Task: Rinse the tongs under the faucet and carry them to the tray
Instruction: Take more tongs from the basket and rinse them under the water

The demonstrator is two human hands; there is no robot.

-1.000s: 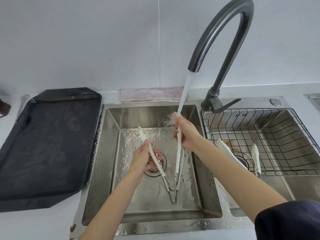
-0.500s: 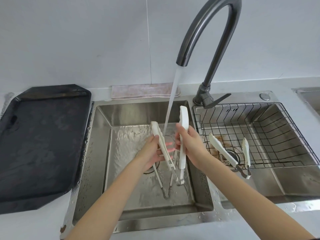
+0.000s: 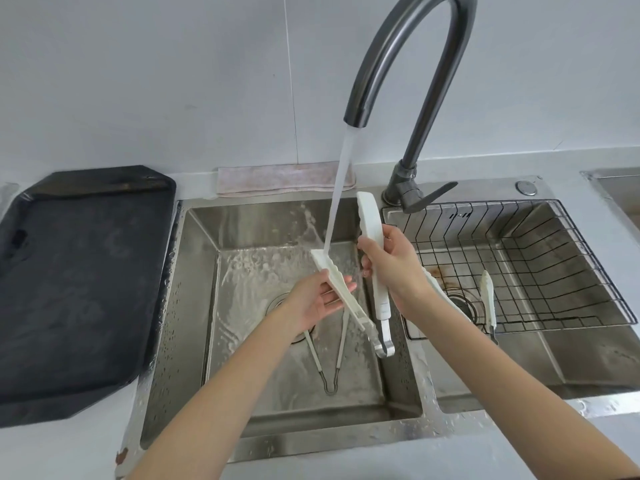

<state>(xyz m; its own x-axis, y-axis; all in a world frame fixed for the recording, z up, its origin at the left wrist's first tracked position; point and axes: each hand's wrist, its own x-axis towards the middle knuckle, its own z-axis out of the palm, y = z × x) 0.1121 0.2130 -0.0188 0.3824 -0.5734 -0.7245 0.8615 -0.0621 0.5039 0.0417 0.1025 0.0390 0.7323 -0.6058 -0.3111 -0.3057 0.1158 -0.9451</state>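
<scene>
You have the tongs (image 3: 367,306) spread in a V above the left sink basin (image 3: 194,306), hinge end pointing toward you and down, tips up toward the faucet (image 3: 408,64). Your right hand (image 3: 391,268) is wrapped around the right arm of the tongs at about its middle, thumb across the front. Your left hand (image 3: 317,301) lies flatter, palm up, with the left arm resting across the fingers and pinned by the thumb rather than fully clenched. The water stream (image 3: 337,202) lands on the tip of that left arm.

A second pair of tongs (image 3: 330,358) lies on the basin floor beneath, and another pair (image 3: 488,299) rests in the wire basket (image 3: 554,271) on the right; leave both alone.

Judging by the look, the tongs are light and stiff, with white plastic-looking arms and a springy metal loop at the hinge. They are wet, so expect smooth arms to slide in your grip, and the spring will push them apart if one hand lets go. For the carry, you would do best to close the arms together and hold them mid-length in one hand, where the grip is widest, not by the thin metal loop. The dark tray (image 3: 79,289) sits on the counter just left of the sink, so the move is short; drips on the way are the main nuisance.
</scene>
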